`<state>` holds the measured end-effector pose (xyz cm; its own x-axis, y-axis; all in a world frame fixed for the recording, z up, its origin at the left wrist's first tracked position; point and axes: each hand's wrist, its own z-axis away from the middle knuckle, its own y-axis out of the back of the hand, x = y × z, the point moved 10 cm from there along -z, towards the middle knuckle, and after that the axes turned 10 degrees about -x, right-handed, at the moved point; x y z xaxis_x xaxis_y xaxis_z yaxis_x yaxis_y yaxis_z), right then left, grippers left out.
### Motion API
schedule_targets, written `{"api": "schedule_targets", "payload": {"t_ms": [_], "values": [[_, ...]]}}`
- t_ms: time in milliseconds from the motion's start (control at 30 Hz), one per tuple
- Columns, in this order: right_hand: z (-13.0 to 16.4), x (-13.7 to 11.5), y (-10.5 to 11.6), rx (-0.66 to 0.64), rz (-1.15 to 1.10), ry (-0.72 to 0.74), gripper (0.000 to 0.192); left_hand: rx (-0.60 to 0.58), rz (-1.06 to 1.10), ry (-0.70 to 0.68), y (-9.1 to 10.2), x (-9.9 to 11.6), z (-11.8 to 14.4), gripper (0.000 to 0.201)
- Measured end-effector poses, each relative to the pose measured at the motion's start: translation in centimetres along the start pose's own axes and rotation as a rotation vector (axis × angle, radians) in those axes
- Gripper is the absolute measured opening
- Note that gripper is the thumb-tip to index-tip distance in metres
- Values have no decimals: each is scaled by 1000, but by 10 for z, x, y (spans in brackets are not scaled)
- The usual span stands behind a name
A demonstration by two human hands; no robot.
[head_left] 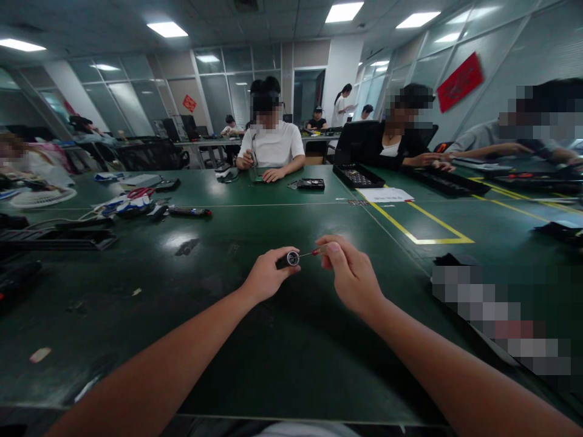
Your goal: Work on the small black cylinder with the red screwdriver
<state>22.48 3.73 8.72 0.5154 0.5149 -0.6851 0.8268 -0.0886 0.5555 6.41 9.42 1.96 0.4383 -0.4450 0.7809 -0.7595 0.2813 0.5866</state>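
In my left hand [269, 273] is a short black cylinder [288, 260], its round open end with a silvery rim turned towards me. What sits inside that end is too small to make out. My right hand [350, 267] pinches a small screwdriver [315, 251] with a reddish handle between thumb and fingers. The thin metal shaft points left, and its tip meets the cylinder's open end. Both hands are closed and held just above the green tabletop [228, 364], near the middle of the view.
Cables and red-handled scissors [141, 192] lie at the left, beside a dark pen-like tool [189, 211]. Across the table sits a person in white [277, 142]. Farther right are a black tray [358, 176], a white paper [386, 195] and yellow tape [441, 241].
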Motion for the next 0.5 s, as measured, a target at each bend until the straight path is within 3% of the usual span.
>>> {"api": "schedule_targets", "payload": {"t_ms": [200,400,500], "values": [[2,-4,5,66,20,-33,33,31,25,1,4,-5,0,37],[1,-13,5,80,117,46,17,59,52,13,8,-6,-1,36],[0,-14,4,75,133,83,22,57,34,8,7,-5,-1,36]]}}
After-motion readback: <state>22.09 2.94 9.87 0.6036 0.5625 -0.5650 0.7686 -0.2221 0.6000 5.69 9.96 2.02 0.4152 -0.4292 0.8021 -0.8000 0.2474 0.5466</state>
